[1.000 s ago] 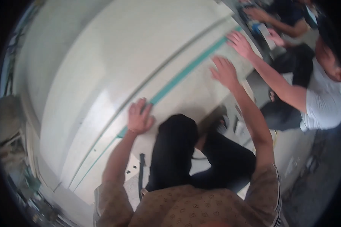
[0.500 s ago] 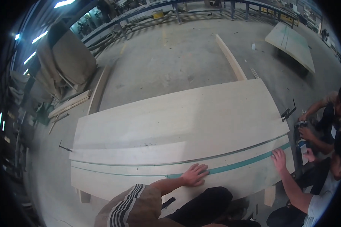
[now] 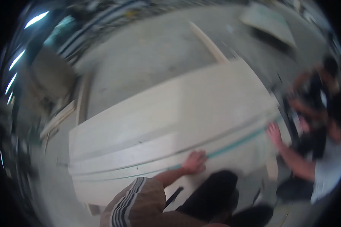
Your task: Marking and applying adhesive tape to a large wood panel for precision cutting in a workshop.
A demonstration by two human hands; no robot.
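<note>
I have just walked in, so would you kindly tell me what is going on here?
The person's left hand is at a long teal-green stripe on a large, pale, flat panel; their right hand is out of view. On the right, a co-worker in a white top has one hand at the panel near the stripe's far end. Another person in dark clothing is beyond them, but blur hides what that person is handling.

The left hand (image 3: 194, 162) and the board (image 3: 212, 102) are blurred — the hand hides a stretch of green stripe (image 3: 235, 143) — and the view's right edge cuts off a co-worker's white shirt (image 3: 330, 164).
</note>
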